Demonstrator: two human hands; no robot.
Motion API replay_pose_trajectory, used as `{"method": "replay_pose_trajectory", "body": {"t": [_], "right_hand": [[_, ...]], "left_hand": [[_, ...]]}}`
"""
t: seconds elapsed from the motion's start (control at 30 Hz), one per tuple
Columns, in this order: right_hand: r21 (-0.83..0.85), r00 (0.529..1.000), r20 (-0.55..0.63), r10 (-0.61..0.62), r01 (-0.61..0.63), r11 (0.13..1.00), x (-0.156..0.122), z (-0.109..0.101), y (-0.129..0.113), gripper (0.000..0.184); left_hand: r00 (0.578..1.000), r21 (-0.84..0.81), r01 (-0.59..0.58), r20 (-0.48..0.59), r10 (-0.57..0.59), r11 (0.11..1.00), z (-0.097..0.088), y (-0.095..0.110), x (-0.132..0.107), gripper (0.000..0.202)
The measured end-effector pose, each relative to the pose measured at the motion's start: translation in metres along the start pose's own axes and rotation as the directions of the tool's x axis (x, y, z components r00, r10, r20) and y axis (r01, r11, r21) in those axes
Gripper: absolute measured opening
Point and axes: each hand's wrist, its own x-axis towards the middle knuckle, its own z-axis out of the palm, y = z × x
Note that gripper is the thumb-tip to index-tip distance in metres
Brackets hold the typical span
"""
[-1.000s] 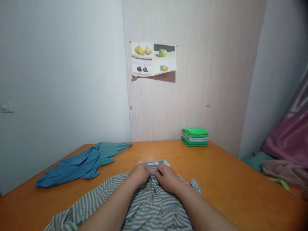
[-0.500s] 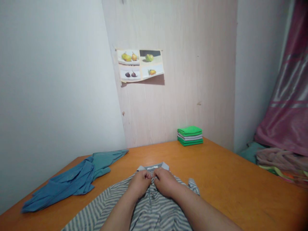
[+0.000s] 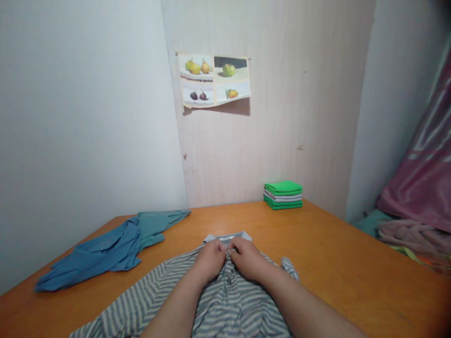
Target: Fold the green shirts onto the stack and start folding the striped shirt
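Observation:
A grey and white striped polo shirt lies spread on the orange wooden table, its grey collar pointing away from me. My left hand and my right hand sit side by side just below the collar. Both are closed, fingers pinching the shirt's placket at the neck. Their fingertips meet in the middle, and what lies between them is too small to make out.
A crumpled blue shirt lies at the table's left. A stack of folded green and grey clothes stands at the far edge by the wall. A fruit picture hangs on the wall. Pink fabric is piled at the right.
My hands have stayed pinched at the shirt's neck, shifting slightly towards the collar. The view has swung a little sideways and back.

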Motion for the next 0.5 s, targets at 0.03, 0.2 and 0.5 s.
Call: {"method": "replay_pose_trajectory", "body": {"t": [0.03,0.2,0.5], "right_hand": [[0.054,1.0,-0.011,-0.007,0.008,0.999,0.001,0.0,0.001,0.013],[0.316,0.997,-0.074,0.023,0.002,0.949,0.005,-0.006,0.001,0.012],[0.505,0.993,-0.094,0.071,-0.014,0.863,0.006,-0.012,-0.007,0.015]], "left_hand": [[1.0,-0.033,-0.008,-0.024,0.008,0.999,-0.001,0.0,-0.001,0.012],[0.994,-0.234,-0.1,-0.062,0.088,0.967,-0.011,0.007,-0.008,0.008],[0.99,-0.437,-0.141,-0.039,0.138,0.888,-0.02,0.016,-0.015,0.009]]}}
